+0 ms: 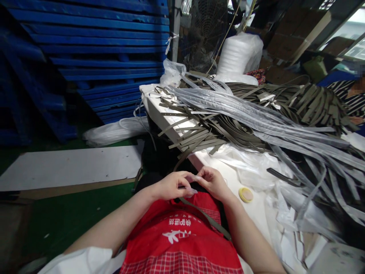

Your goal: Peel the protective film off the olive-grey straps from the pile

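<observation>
Above the red apron (pixel 182 228), my left hand (pixel 175 185) and my right hand (pixel 210 182) meet at the fingertips. The fingers of both are bent into a pinch, and whatever they hold between them is too small to make out. A dark olive strap (pixel 212 220) lies across the apron, its upper end running up under my left hand. More olive straps (pixel 196 139) are piled on the white table (pixel 228 171), with clear plastic sleeves (pixel 228 104) over them. A yellow-rimmed roll (pixel 245 195) rests on the table, right of my right hand.
Blue pallets (pixel 108 49) are stacked at the left. Wrapped white material (pixel 116 131) and a white board (pixel 74 167) lie on the floor. Behind the table stand a fan (pixel 203 26) and a white wrapped roll (pixel 235 57). A person's striped sleeve (pixel 348 95) shows at the right edge.
</observation>
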Demonstrator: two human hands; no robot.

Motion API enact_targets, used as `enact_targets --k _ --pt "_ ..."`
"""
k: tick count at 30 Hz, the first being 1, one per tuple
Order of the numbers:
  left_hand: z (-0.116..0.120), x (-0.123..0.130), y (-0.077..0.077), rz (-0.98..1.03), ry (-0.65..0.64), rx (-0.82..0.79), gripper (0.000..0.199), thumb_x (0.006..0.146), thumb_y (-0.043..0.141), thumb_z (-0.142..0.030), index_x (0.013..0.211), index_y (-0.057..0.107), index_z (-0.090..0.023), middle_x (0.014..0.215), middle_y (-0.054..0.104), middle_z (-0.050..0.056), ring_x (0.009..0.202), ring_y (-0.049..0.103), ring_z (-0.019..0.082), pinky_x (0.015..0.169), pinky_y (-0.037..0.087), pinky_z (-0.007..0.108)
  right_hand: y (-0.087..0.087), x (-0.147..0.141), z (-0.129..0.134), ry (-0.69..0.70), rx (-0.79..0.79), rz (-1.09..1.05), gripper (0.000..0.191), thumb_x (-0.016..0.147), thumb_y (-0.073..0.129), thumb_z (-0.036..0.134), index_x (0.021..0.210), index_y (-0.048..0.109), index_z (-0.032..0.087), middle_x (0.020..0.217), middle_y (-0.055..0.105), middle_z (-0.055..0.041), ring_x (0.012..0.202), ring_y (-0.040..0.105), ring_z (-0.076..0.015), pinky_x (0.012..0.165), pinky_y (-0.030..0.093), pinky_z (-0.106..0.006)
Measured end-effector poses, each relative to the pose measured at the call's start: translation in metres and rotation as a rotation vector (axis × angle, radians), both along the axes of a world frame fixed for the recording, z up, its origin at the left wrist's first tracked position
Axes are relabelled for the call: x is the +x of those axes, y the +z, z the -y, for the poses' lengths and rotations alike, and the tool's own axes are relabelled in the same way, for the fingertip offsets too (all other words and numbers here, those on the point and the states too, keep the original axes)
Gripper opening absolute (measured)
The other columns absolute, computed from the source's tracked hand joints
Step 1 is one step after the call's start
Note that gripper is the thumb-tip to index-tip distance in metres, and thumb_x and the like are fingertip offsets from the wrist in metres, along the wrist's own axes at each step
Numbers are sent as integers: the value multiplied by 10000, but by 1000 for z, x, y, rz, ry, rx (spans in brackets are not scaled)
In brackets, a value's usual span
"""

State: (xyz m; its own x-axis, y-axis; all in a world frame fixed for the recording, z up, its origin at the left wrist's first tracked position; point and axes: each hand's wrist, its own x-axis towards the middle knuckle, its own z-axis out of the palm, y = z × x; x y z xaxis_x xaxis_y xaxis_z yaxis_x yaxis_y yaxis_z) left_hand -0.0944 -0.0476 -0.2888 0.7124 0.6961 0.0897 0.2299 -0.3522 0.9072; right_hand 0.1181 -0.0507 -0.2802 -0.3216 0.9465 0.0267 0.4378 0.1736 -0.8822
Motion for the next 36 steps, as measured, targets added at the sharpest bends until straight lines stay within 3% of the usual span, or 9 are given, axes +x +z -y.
enact_targets --k 4,8,10,15,19,23,27,32,36 --pt "3 6 1 -13 -16 -16 188 861 652 -265 770 777 -158 865 711 48 819 672 162 794 518 245 1 -7 2 40 -59 -32 273 846 646 384 682 600 171 643 641 -13 578 528 -119 569 417 -234" --pt "4 5 0 0 15 33 149 830 697 -279 756 782 -182 1199 648 64 1054 635 199 948 480 275 4 -7 2 54 -52 -25 322 888 587 409 679 597 164 652 629 -13 600 532 -123 573 409 -234" --pt "3 3 1 17 12 42 137 826 705 -288 776 787 -191 1256 622 62 1100 617 204 977 464 278 7 -7 2 118 -62 -2 340 914 556 411 689 615 162 660 626 -14 611 538 -126 577 408 -235" --pt "1 1 5 -9 34 -20 276 884 642 -360 770 768 -143 798 708 51 742 659 150 722 500 232 13 -5 2 66 -23 -33 295 924 542 410 796 658 170 736 662 -32 686 589 -151 651 458 -259" --pt "1 0 1 24 139 -3 345 896 623 -388 697 742 -133 729 691 47 682 636 136 659 467 220 18 -1 8 -98 61 -114 297 875 613 413 1051 626 175 868 668 -53 775 611 -170 719 497 -285" --pt "1 -2 -1 36 188 -6 346 888 630 -403 706 743 -132 729 696 50 690 632 142 652 462 220 21 -3 15 -60 207 -39 246 804 718 382 934 663 180 751 613 -19 659 540 -140 601 441 -252" --pt "1 -2 2 28 172 13 296 872 630 -343 684 726 -136 724 684 44 684 620 138 651 460 216 16 -15 19 56 231 86 139 867 665 311 827 710 186 696 599 -19 593 505 -116 535 371 -237" --pt "6 5 5 92 134 -61 197 808 630 -241 661 706 -134 753 678 40 693 628 139 650 477 209 8 -26 18 10 252 29 266 868 664 334 661 617 174 641 581 -8 589 516 -116 553 378 -235" --pt "6 4 0 114 274 -97 311 864 589 -315 664 735 -125 719 693 61 652 643 150 606 493 222 6 -12 19 -77 161 36 240 865 640 403 790 612 177 690 610 -10 585 518 -120 543 395 -229"
